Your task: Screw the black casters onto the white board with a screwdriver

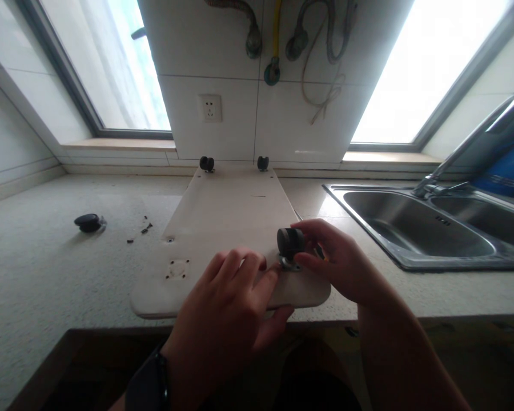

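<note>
While the right hand [334, 258] pinches it: black caster [288, 242], atop the white board [229, 217] beneath that grip; light, hard, I'd judge; take by both sides. Left hand [231, 299] beside, hold unclear.

Parts count, by kind

Wheels [285, 242]: 3, all on 1 board [231, 211]. Bare mount [178, 268]: 1, 4 holes [188, 261]. Loose dark lump [87, 222]: 1. Dark scraps [145, 230]: at least 3, tiny. Hands: 2, left hand [235, 297] plus right hand [338, 262]. Watch [148, 379]: 1. Counter [107, 274]: 1. Sink [454, 263]: 1, 2 basins [411, 220]. Tap [428, 187]: 1. Windows [120, 68]: 2. Socket [210, 108]: 1. Wall valves [272, 74]: 3. Yellow pipe [276, 28]: 1. Blue thing [508, 171]: 1, cut off by the edge of view
</note>
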Demonstrator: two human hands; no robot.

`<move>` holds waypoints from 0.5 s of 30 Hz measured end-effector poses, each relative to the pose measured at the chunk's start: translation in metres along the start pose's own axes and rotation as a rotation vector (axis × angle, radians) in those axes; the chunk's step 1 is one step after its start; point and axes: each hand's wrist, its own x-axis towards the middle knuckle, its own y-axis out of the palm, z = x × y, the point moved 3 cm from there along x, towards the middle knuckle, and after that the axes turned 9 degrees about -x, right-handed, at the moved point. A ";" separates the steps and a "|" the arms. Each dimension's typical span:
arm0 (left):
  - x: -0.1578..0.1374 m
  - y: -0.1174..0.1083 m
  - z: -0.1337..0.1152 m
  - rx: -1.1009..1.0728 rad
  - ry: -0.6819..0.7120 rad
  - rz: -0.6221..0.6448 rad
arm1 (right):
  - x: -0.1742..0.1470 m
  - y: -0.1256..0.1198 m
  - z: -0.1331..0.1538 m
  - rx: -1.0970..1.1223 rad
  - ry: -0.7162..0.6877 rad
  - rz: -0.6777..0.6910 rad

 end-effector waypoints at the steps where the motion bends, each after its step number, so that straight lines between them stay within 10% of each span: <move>1: 0.000 0.000 0.000 0.000 0.000 0.001 | 0.000 0.000 0.000 0.002 -0.002 -0.002; 15: 0.001 0.001 0.001 -0.005 0.005 0.001 | 0.001 -0.001 0.000 0.002 0.001 0.000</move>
